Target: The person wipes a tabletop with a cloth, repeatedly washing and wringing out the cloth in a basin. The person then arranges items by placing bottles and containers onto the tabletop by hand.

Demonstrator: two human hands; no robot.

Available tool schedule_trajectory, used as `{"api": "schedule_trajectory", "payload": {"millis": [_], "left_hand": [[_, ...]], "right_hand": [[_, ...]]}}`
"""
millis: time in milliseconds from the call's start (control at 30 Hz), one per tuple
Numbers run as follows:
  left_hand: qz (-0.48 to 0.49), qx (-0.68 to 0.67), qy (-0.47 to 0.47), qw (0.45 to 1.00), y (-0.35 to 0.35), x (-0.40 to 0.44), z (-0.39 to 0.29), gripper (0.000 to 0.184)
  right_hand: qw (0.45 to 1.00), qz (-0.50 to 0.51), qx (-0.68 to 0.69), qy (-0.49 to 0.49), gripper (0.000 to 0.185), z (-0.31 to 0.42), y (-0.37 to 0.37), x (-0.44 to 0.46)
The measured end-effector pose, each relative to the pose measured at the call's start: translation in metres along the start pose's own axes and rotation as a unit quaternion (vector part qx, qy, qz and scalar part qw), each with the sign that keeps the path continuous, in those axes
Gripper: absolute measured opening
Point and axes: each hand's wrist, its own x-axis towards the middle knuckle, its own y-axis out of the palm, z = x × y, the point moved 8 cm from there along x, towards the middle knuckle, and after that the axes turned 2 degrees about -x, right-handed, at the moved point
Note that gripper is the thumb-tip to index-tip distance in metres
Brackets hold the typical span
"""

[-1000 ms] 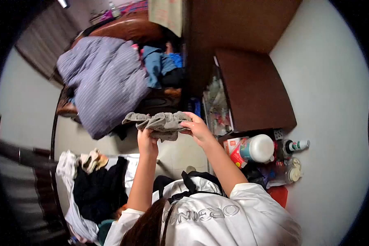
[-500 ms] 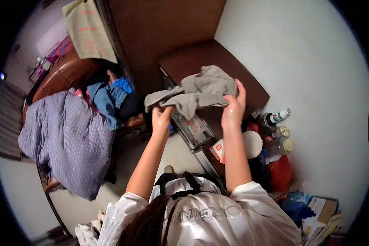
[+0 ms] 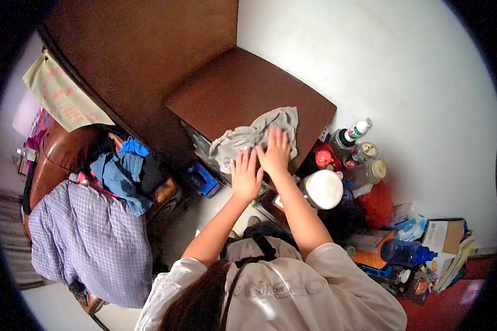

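A grey cloth (image 3: 243, 138) lies crumpled and partly spread on the dark brown cabinet top (image 3: 248, 83), reaching its front edge. My left hand (image 3: 246, 177) rests at the cloth's near edge, fingers stretched out and pointing away from me. Beside it, my right hand (image 3: 275, 151) lies flat on the cloth with its fingers apart, the tips a little blurred. The two hands nearly meet at the thumb side. Neither one is wrapped around anything.
Right of the cabinet stand a white-lidded jar (image 3: 322, 189), a green-and-white can (image 3: 359, 129) and a clear jar (image 3: 373, 171) by the wall. A blue bottle (image 3: 406, 252) lies farther right. At left, a checked quilt (image 3: 91, 243) covers a brown leather sofa (image 3: 66, 149).
The cloth, held up in both hands before, has come down onto the cabinet top. Both hands have let go their grip and now press flat on it, closer together. The view has shifted.
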Motion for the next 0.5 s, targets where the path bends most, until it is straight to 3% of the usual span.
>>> {"api": "schedule_trajectory", "payload": {"millis": [33, 67, 233, 300, 367, 500], "left_hand": [[0.03, 0.041, 0.011, 0.999, 0.011, 0.001, -0.004, 0.061], [0.025, 0.054, 0.019, 0.998, 0.016, -0.001, -0.005, 0.06], [0.058, -0.007, 0.08, 0.995, 0.013, -0.034, -0.008, 0.061], [0.077, 0.014, 0.063, 0.995, 0.019, -0.036, 0.0, 0.062], [0.049, 0.06, 0.039, 0.996, 0.018, -0.02, 0.01, 0.065], [0.03, 0.042, 0.1, 0.994, 0.015, 0.011, 0.027, 0.072]], "right_hand": [[0.996, 0.08, -0.028, 0.004, 0.064, -0.005, 0.019, -0.003], [0.992, 0.066, -0.103, -0.013, 0.06, -0.005, 0.025, -0.009], [0.99, 0.102, -0.098, 0.023, 0.063, -0.007, 0.003, -0.051], [0.991, 0.087, -0.096, 0.025, 0.068, -0.007, 0.002, -0.054], [0.993, 0.067, -0.088, 0.034, 0.07, -0.005, 0.003, -0.049], [0.988, 0.088, -0.11, 0.066, 0.074, 0.001, 0.011, -0.025]]}}
